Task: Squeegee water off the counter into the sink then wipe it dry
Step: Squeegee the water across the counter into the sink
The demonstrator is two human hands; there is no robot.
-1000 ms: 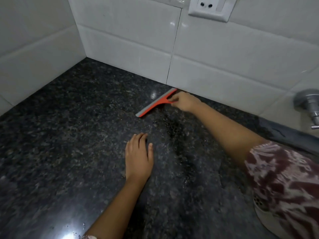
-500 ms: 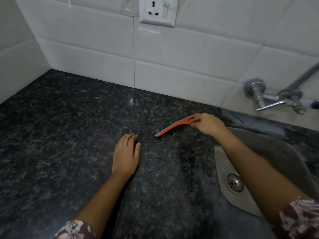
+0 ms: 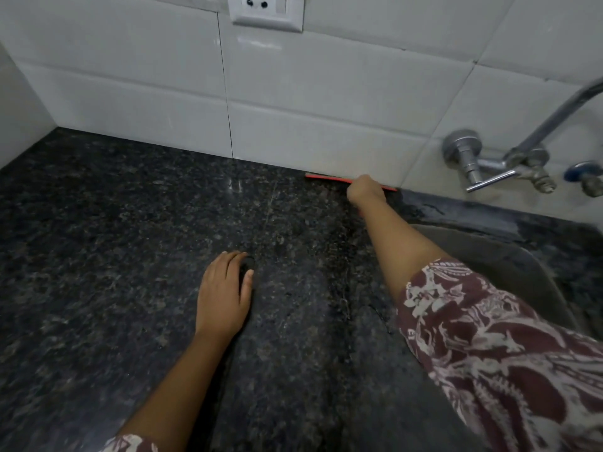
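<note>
My right hand (image 3: 365,189) grips the orange squeegee (image 3: 326,178), whose blade lies along the foot of the white tiled wall at the back of the dark granite counter (image 3: 114,239). Most of the handle is hidden under my fingers. My left hand (image 3: 223,295) rests flat on the counter nearer to me, palm down, holding nothing. The steel sink (image 3: 509,256) is sunk into the counter at the right, partly covered by my patterned sleeve. A wet streak shows on the ledge behind the sink.
A chrome wall tap (image 3: 483,164) with a lever and a long spout juts out above the sink. A white wall socket (image 3: 266,11) sits high on the tiles. A side wall (image 3: 16,109) closes the counter at the left.
My right hand has carried the squeegee from the middle of the counter back to the wall, and the blade now lies parallel to the tiles. My left hand has stayed flat.
</note>
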